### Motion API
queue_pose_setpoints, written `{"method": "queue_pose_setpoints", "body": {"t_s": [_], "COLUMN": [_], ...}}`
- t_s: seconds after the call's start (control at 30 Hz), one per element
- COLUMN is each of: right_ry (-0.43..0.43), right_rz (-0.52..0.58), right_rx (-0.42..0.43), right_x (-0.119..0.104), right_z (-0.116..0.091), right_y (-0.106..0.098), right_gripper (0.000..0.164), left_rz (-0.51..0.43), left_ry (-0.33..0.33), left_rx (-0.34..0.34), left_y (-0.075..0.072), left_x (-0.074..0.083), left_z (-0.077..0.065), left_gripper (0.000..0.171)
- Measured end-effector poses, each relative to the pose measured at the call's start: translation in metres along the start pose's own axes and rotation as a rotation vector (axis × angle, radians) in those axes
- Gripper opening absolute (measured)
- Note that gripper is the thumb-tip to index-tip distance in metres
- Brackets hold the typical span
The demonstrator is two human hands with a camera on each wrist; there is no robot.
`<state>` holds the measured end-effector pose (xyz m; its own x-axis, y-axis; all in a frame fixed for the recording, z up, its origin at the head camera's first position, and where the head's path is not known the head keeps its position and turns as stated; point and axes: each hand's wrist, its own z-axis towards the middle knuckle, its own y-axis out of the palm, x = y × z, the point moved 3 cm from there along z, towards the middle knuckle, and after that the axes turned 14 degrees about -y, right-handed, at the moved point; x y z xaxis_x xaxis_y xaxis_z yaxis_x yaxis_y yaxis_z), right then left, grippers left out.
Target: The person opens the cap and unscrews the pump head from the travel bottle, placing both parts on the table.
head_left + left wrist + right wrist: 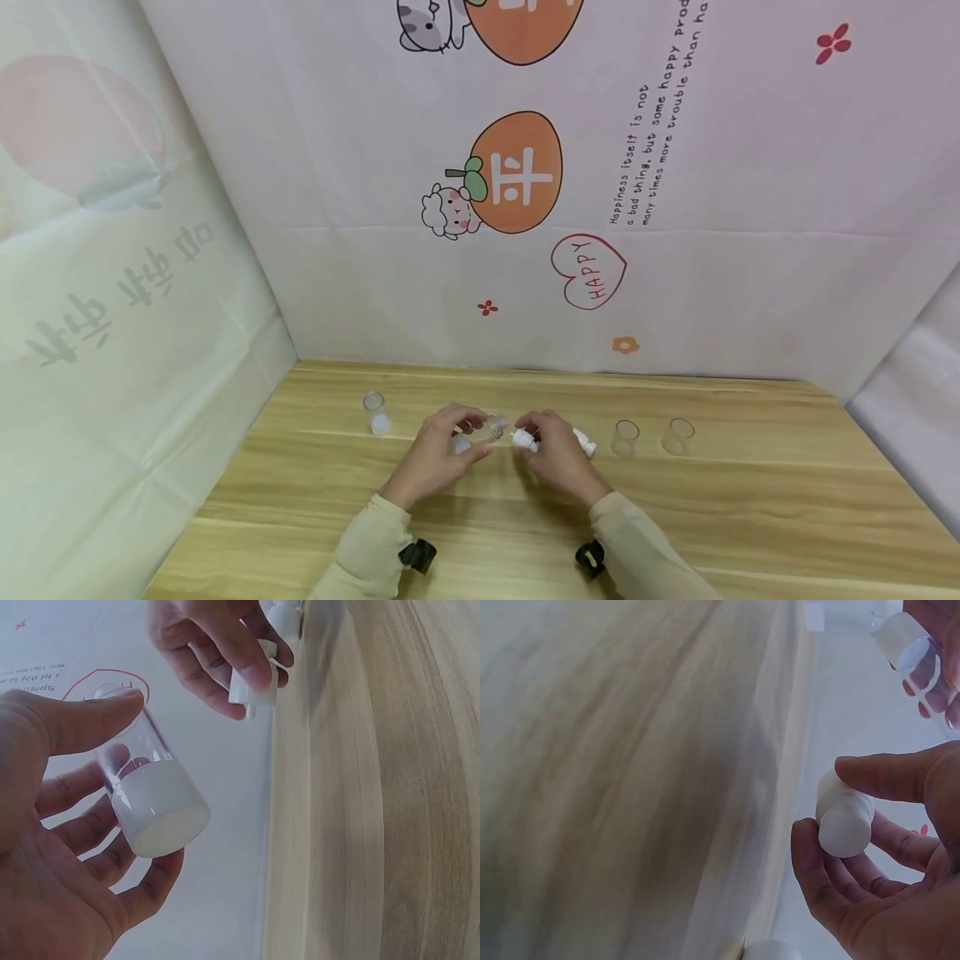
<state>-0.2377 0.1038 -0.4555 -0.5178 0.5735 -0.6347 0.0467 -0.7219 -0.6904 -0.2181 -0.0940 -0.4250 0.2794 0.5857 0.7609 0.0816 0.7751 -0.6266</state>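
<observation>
My left hand grips a small clear bottle between thumb and fingers. Its lower part is white, and the clear neck end points toward the right hand. A short way to the right, my right hand pinches a white pump top between thumb and fingertips. In the left wrist view a thin stub sticks out of this pump top. Bottle and pump top are apart. Just beyond the right hand, another white pump top lies on the table, partly hidden by that hand.
Another clear bottle with a white lower part stands at the left of the wooden table. Two clear cylindrical covers stand on the right side. A printed white cloth hangs behind the table's far edge.
</observation>
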Motion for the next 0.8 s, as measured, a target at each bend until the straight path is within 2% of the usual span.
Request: {"method": "queue_pose_setpoints", "body": {"t_s": [0.27,0.53,0.8], "right_ry": [0.007,0.026,0.028], "right_rz": [-0.055,-0.071,-0.084], "right_rx": [-0.011,-0.022,-0.018], "right_x": [0.002,0.007,0.01], "right_z": [0.005,0.007,0.012], "right_y": [0.005,0.009,0.011], "right_gripper": [0.032,0.032,0.03], "left_rz": [-0.024,-0.013,-0.031], "left_ry": [-0.001,0.01,0.016], "left_rx": [-0.004,0.012,-0.003], "left_y": [-0.001,0.0,0.0], "left_x": [-0.002,0.0,0.001], "left_z": [0.0,0.0,0.001], "left_gripper": [0.031,0.032,0.031]}}
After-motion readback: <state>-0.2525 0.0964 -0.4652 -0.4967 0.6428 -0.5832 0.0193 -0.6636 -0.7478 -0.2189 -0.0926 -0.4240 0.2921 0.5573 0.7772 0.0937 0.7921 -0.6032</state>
